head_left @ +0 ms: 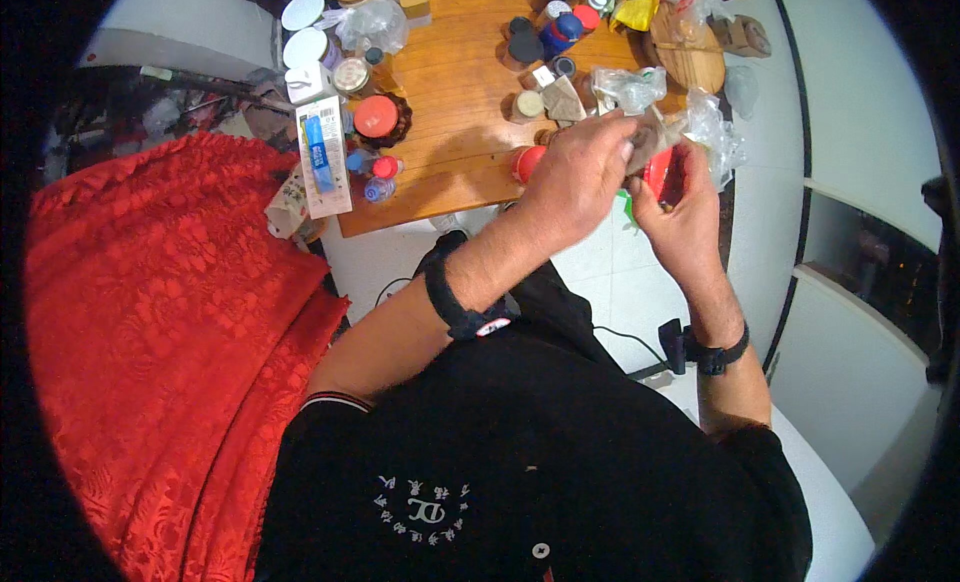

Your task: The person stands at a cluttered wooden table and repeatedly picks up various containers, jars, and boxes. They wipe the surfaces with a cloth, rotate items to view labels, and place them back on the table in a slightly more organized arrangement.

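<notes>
My left hand [580,177] is closed around a brownish cloth or paper wad [655,140], pressing it against a small red container [665,174]. My right hand [685,207] grips that red container from below and the side. Both hands meet just over the near edge of a wooden table [455,82]. A red-capped bottle [527,162] stands right behind my left hand. Crinkled clear plastic [718,132] lies beside my right hand.
The table holds several jars, lids and bottles, a red-lidded jar [376,116], a white and blue box [322,154] and a round wooden board [690,54]. A red patterned cloth [160,322] covers furniture at the left. A black cable [625,342] lies on the white floor.
</notes>
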Demonstrator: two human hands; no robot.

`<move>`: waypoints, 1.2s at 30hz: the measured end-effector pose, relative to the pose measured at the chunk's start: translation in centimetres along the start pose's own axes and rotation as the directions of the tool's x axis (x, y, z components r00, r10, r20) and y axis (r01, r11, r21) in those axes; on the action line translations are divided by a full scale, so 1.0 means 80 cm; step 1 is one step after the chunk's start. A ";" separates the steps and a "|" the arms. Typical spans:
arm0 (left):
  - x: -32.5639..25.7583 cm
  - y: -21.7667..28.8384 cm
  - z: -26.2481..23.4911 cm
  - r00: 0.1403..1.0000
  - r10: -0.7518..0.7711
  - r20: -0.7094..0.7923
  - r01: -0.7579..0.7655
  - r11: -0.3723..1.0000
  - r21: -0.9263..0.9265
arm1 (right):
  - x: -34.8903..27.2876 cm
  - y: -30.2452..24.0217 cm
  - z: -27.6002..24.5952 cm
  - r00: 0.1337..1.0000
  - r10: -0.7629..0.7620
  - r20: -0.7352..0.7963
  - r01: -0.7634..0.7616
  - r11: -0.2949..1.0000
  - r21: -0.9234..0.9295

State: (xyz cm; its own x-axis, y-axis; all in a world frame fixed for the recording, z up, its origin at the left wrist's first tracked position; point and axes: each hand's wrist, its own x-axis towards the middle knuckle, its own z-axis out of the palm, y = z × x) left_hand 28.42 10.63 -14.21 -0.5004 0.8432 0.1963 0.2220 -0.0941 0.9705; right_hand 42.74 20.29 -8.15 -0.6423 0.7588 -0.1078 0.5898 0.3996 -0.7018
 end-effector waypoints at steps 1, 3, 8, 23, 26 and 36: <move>-0.005 0.001 0.006 0.992 0.115 -0.055 -0.110 0.990 0.091 | 0.001 0.003 0.002 0.999 0.051 -0.019 -0.050 0.998 0.039; -0.016 -0.005 0.012 0.985 0.171 -0.023 -0.168 0.980 0.107 | 0.005 0.008 0.006 0.992 0.106 -0.067 -0.099 0.991 0.090; -0.030 -0.054 0.014 0.981 -0.059 -0.182 0.064 0.998 0.021 | 0.016 0.002 0.052 0.973 0.158 -0.169 -0.139 0.983 0.117; -0.052 -0.195 -0.021 0.355 -0.929 0.106 0.150 -0.055 -0.987 | 0.043 0.011 0.226 0.998 -0.051 -0.028 0.049 0.998 -0.048; -0.063 -0.202 -0.017 0.385 -0.915 0.123 0.138 -0.074 -0.988 | 0.053 0.021 0.241 1.000 0.005 0.029 -0.003 0.996 -0.090; -0.194 -0.265 -0.058 0.472 -0.864 0.176 0.586 0.158 -0.795 | 0.082 0.072 0.374 0.944 0.140 0.297 -0.094 0.982 -0.162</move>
State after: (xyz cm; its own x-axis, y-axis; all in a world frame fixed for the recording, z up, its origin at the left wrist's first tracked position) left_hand 27.61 -2.95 -37.16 -0.2809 0.5726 -0.7702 -0.9231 0.0583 0.3801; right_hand 27.29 12.18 -33.92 -0.6698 0.6196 -0.4092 0.7191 0.4041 -0.5654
